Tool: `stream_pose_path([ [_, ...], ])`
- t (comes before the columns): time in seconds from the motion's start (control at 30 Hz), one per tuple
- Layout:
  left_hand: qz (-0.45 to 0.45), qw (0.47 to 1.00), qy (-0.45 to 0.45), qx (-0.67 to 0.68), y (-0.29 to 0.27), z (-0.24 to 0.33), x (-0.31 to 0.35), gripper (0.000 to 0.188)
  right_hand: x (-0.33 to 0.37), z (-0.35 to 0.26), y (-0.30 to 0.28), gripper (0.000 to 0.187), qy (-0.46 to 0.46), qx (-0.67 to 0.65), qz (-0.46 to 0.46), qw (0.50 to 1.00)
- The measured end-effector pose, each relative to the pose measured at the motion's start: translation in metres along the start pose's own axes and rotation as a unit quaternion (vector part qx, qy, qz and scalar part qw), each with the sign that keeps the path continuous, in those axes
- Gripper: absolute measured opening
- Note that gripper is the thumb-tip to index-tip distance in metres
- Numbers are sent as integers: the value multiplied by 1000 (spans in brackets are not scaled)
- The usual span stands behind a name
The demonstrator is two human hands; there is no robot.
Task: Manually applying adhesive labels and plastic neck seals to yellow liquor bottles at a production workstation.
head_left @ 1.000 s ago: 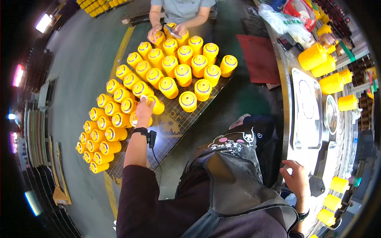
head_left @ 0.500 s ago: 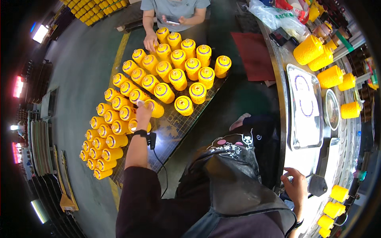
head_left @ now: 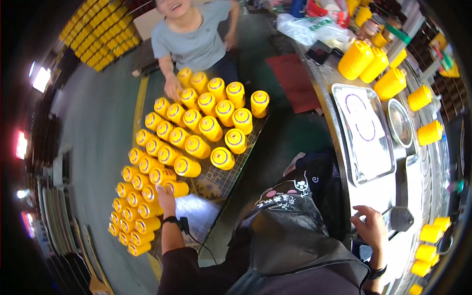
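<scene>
My left hand (head_left: 167,202) reaches into a block of yellow cylindrical jars on the low table to my left. Its fingers look drawn together beside the cap end of a yellow jar (head_left: 176,189); whether they pinch something small is hard to make out. Each jar has a rough yellow side and a purple ring round its small top knob. My right hand (head_left: 372,227) is above the bench edge on the right, fingers curved and apart, with nothing seen in it. Close beside it is a dark flat-sided piece (head_left: 401,219).
A person (head_left: 194,39) stands at the table's far end, one hand among the jars. On the bench (head_left: 319,78) are a steel tray (head_left: 342,127) holding a white sheet, a round metal bowl (head_left: 392,109), more yellow jars (head_left: 391,84) and a plastic bag (head_left: 307,30).
My view has shifted, so the table sits lower. My left hand has moved nearer to me along the jars. The person opposite, earlier holding a phone, has lowered that hand to their side.
</scene>
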State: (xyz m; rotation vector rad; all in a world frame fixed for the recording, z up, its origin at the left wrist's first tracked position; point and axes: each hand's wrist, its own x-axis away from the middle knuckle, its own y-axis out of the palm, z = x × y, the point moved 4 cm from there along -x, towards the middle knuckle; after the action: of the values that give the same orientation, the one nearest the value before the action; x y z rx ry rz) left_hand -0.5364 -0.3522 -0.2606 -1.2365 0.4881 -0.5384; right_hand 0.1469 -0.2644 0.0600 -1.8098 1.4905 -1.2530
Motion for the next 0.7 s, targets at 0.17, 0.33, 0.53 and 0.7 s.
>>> stream_pose_path([
  [0.17, 19, 998, 50, 28, 11, 6, -6, 36, 2, 7, 3, 31, -14, -2, -3, 1000],
  [0.33, -7, 1000, -4, 17, 40, -14, -16, 48, 7, 20, 0, 32, -29, 19, -19, 999],
  [0.53, 15, 998, 15, 53, 52, -24, -41, 34, 20, 28, -12, 29, -105, -23, 12, 994],
  [0.7, 113, 992, -38, 32, 3, 17, -39, 44, 29, 35, -33, 28, -88, -77, 48, 992],
])
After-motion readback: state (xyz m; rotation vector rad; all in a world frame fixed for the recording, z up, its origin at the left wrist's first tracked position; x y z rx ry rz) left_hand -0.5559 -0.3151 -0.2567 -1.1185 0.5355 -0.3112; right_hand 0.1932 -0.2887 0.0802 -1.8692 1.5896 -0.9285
